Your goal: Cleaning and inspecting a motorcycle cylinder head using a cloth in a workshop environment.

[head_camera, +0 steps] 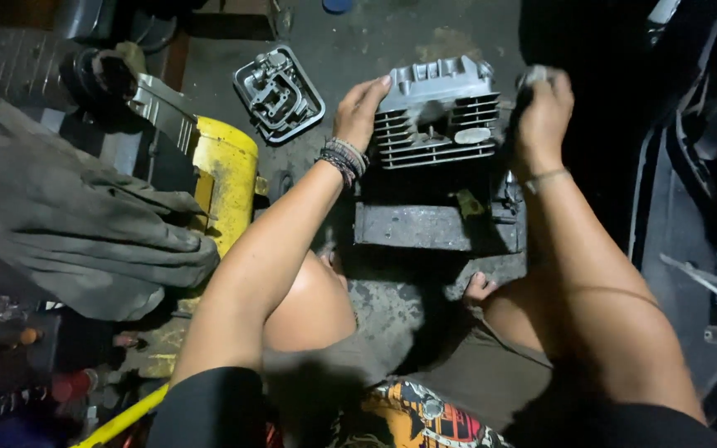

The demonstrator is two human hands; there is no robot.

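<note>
1. Finned cylinder head [437,112] sits on top of a dark grimy engine block [437,220] on the concrete floor [392,37], between the person's knees
2. Left hand [363,108] is cupped against the head's left end, fingers curled over the top edge, pressing not fully wrapping. Right hand [545,112] is clenched at the right end around something pale, likely a rag [534,77]; can't tell if it also grips the fins
3. Risk: head looks perched, not seated. Left-hand hold is on an edge only, so a slip would drop it onto the block or floor and could chip the thin fins or mar the mating face
4. Risk: surfaces look oily and dirty, and the rag under the right hand cuts friction. The head could twist out sideways
5. Risk: bare toes [479,289] sit just below the block, right in the drop path
6. Risk: fin edges against bare fingers, pinch or cut if the head shifts
7. Loose valve cover [280,93] lies on the floor up-left, well apart, no clash there. Yellow tank [226,178] and grey cloth [76,224] are left of the left forearm, apart from the work
8. Orientation: long axis runs left-right across the view, roughly level, slightly tilted. Fins face the camera, with an oval port [472,135] on that face; cast top side points up and away
</note>
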